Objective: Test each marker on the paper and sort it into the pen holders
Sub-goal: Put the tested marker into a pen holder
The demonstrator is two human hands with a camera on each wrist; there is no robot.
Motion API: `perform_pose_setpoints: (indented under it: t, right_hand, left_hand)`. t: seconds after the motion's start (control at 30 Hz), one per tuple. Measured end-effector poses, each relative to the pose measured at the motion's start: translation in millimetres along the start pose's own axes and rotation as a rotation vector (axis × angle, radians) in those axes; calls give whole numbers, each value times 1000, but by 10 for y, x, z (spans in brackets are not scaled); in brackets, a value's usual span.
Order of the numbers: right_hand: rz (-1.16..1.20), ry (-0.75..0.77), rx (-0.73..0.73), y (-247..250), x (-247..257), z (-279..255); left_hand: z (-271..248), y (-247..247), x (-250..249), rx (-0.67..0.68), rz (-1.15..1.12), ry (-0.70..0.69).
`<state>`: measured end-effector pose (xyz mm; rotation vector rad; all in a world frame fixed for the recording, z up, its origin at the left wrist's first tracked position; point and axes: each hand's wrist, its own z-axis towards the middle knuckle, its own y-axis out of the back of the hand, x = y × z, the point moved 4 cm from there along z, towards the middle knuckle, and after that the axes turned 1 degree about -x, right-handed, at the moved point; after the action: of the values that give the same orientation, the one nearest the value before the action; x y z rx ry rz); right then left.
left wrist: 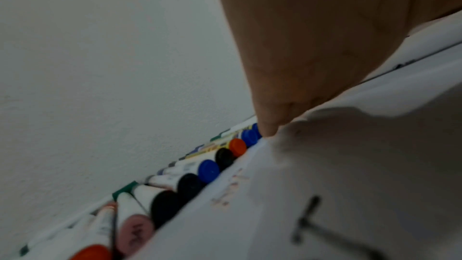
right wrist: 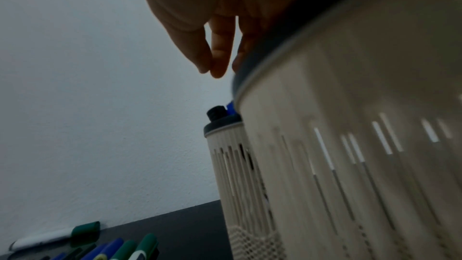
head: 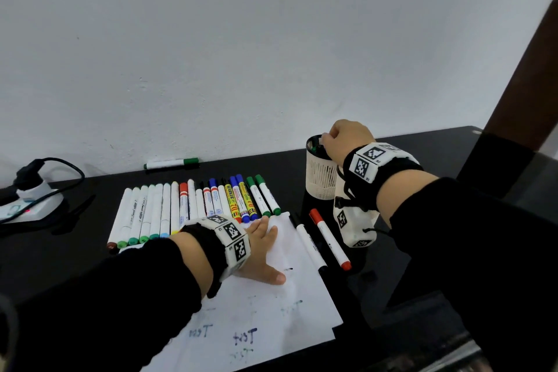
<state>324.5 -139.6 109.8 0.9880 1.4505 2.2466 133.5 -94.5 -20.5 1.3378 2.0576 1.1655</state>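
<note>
Left hand (head: 260, 248) spread flat on the paper (head: 280, 314). Right hand (head: 344, 137) over the far pen holder (head: 320, 174), fingers loosely curled, holding nothing visible. Marker row (head: 193, 208) beside the paper; two markers (head: 320, 238) near the holders. Power strip (head: 28, 201) far left, black table (head: 422, 281), white wall (head: 241, 39).

Plain white wall (head: 211, 39) with faint scuffs filling the upper view, glossy black table (head: 271, 172) set against its base, dark brown wooden post (head: 525, 54) rising at far right, white power strip (head: 33, 205) with black cable at far left, soft even light
</note>
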Motion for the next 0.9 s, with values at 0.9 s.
perform_pose_setpoints:
  t: [0.9]
  right_hand:
    - [-225, 425, 478, -1813, 2642, 428]
  left_hand:
    - [-599, -630, 2215, -56, -291, 393]
